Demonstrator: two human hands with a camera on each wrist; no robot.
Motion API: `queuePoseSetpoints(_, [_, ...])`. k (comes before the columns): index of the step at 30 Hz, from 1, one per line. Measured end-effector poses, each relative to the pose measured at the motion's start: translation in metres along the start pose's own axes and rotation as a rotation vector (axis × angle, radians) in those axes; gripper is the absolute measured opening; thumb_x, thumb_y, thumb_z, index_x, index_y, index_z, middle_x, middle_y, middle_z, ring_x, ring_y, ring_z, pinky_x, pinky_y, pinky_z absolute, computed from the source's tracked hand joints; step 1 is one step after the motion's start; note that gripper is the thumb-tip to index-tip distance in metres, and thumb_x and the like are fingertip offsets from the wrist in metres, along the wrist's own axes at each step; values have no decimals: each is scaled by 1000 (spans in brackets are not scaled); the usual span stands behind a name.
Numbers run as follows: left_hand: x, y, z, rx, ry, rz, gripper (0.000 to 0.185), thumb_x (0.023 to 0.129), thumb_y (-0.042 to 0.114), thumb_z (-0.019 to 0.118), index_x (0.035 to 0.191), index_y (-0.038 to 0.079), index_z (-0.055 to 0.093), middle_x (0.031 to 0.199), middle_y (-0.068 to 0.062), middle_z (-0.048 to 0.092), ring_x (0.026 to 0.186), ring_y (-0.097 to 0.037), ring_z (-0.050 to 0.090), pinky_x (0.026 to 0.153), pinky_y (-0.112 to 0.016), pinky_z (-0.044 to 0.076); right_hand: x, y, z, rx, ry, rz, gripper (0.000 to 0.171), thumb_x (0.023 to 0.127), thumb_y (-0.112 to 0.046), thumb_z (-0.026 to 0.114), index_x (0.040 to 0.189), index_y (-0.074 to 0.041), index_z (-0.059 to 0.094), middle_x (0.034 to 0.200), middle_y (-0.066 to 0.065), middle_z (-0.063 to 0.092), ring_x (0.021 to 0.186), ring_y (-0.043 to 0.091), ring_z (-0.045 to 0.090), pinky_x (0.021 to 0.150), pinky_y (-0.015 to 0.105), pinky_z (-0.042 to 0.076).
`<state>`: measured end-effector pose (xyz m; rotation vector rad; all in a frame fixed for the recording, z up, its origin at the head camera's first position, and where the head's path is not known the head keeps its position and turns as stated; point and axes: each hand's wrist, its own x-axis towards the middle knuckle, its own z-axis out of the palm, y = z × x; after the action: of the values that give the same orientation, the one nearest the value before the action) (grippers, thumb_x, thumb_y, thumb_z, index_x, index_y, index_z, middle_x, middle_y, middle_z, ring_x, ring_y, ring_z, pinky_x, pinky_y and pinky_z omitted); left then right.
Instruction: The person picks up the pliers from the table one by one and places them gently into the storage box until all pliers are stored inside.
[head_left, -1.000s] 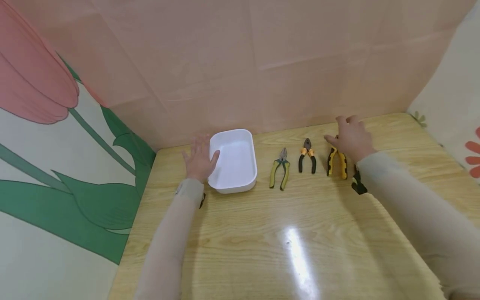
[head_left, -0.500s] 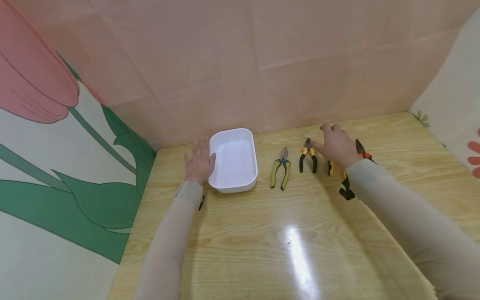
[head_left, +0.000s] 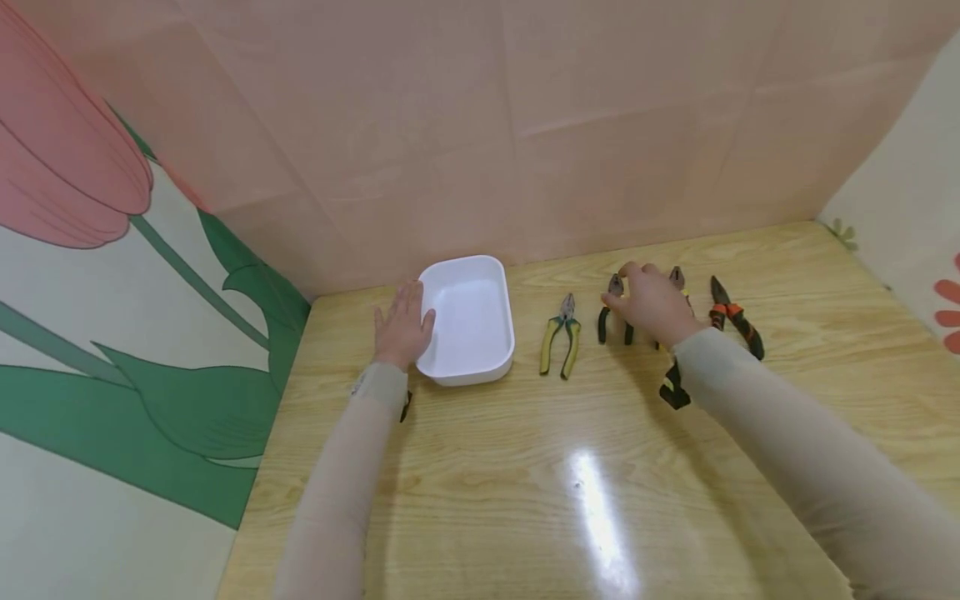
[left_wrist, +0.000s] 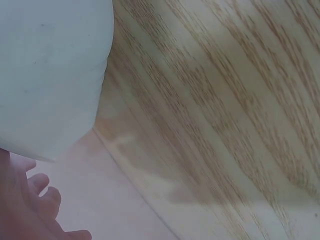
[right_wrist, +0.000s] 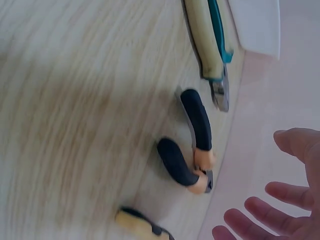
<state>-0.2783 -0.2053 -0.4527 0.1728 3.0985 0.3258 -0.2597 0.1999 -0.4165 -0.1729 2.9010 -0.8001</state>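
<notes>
We are seeing only part of the yellow-handled pliers point(head_left: 677, 279): the right hand point(head_left: 651, 303) is covering most of them in the head view, leaving just the metal nose showing past the knuckles, and in the right wrist view only a blurred yellow and black handle tip point(right_wrist: 142, 224) is entering at the bottom edge. The black-and-orange pliers point(head_left: 615, 310) are also partly hidden, their right handle lying under the fingers in the head view, though the right wrist view is showing both black handles point(right_wrist: 187, 142) lying free on the counter point(head_left: 585, 467). That hand's grip is holding nothing: we are seeing its fingers point(right_wrist: 260, 212) spread and nearly straight, hovering just above the pliers' head with a gap beneath; whether any fingertip is touching the metal we cannot tell. The left hand point(head_left: 402, 327) is resting flat and relaxed against the left wall of the white tray point(head_left: 498, 350), fingers extended; the left wrist view is cutting off all but a few fingertips point(left_wrist: 42, 192) beside the tray's rounded corner point(left_wrist: 55, 75). The green-and-yellow pliers point(head_left: 560, 337) are lying between tray and right hand, untouched, and the orange-and-black cutters point(head_left: 737, 318) are lying just right of that hand, apart from it.
</notes>
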Motion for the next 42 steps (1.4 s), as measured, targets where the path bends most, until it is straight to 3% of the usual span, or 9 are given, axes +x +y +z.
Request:
queuePoseSetpoints(5, [1,0,2,4,-2,9,65,109,43,27,165,15,7,171,-8,10,157,-24,3,122,-64,2,1,-1,10,30,-17,11,61,102,-41,56,141,5,43,136,36,42,89,37,60,66,48,53])
queuePoseSetpoints(13, [2,1,2,-33,-24,1,66,109,42,30,164,14,8,171,-7,8,157,-25,3,122,-62,-2,2,-5,22,52,-29,7,60,104,-33,56,142,11,41,133,38,46,104,42,57,81,55,52])
queuePoseSetpoints(20, [2,1,1,-23,-41,-4,65,110,40,31,164,12,9,171,-7,8,157,-26,4,123,-63,2,0,-13,29,69,-39,-12,58,104,-32,57,140,12,44,125,34,55,99,39,63,80,52,55])
queuePoseSetpoints(26, [0,0,0,-27,-62,-11,66,110,41,28,164,11,7,171,-7,7,157,-27,4,123,-61,-1,-1,-17,38,105,-45,-11,56,104,-31,57,138,11,46,113,27,61,94,36,63,76,49,55])
queuePoseSetpoints(32, [-1,-1,0,-26,-65,-12,67,109,45,23,164,10,7,171,-7,7,157,-27,5,123,-61,2,-3,-24,45,142,-54,1,53,103,-30,57,137,9,47,114,28,61,96,37,63,75,46,56])
queuePoseSetpoints(42, [2,-4,5,-42,-48,-9,66,109,45,26,164,12,8,171,-6,8,157,-25,4,123,-63,2,-5,-32,54,145,-60,-1,50,102,-29,60,132,10,50,97,21,69,71,24,63,56,32,51])
